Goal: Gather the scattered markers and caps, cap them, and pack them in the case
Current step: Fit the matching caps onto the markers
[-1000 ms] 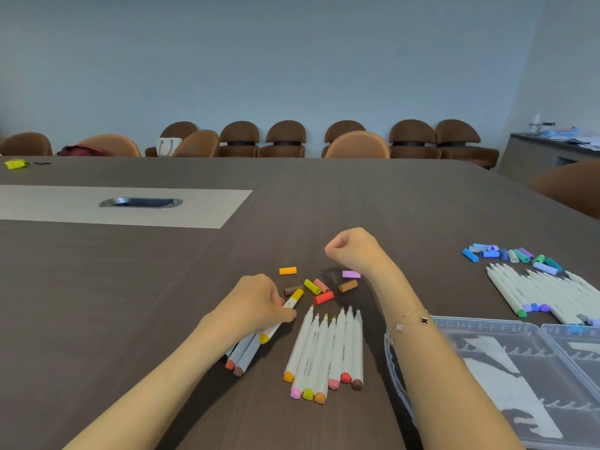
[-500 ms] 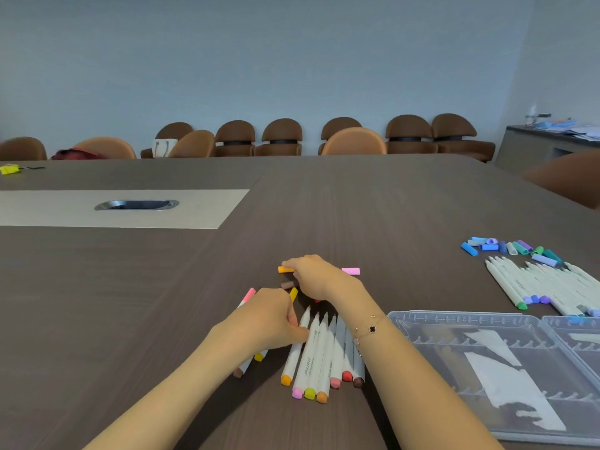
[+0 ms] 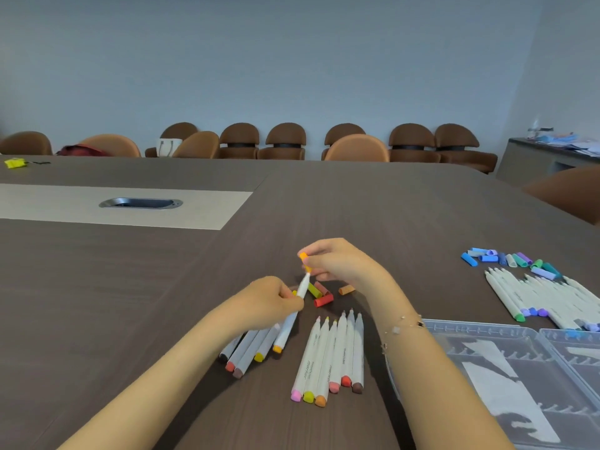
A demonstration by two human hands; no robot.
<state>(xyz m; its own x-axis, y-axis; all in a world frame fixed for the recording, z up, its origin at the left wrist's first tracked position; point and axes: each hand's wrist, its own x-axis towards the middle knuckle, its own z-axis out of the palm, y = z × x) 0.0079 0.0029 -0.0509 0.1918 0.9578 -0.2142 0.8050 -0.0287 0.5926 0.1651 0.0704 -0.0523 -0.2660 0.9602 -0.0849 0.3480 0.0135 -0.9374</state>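
Observation:
My left hand (image 3: 271, 298) grips a bundle of white markers (image 3: 251, 347), one of them (image 3: 302, 287) raised with its tip up. My right hand (image 3: 337, 261) pinches an orange cap (image 3: 303, 256) right at that marker's tip. Loose caps lie on the table just beyond my hands: a red one (image 3: 323, 300), a yellow-green one (image 3: 313, 289) and an orange-brown one (image 3: 346, 290). A row of several uncapped markers (image 3: 329, 355) lies between my arms. The clear plastic case (image 3: 487, 332) stands open at the lower right.
At the right lie a second pile of white markers (image 3: 545, 298) and several blue, green and purple caps (image 3: 509, 259). The dark wooden table (image 3: 162, 287) has a metal cable port (image 3: 140, 203) at the left. Brown chairs (image 3: 285, 141) line the far wall.
My right hand picked the orange cap up off the table and brought it to the tip of a marker that my left hand has raised from the bundle.

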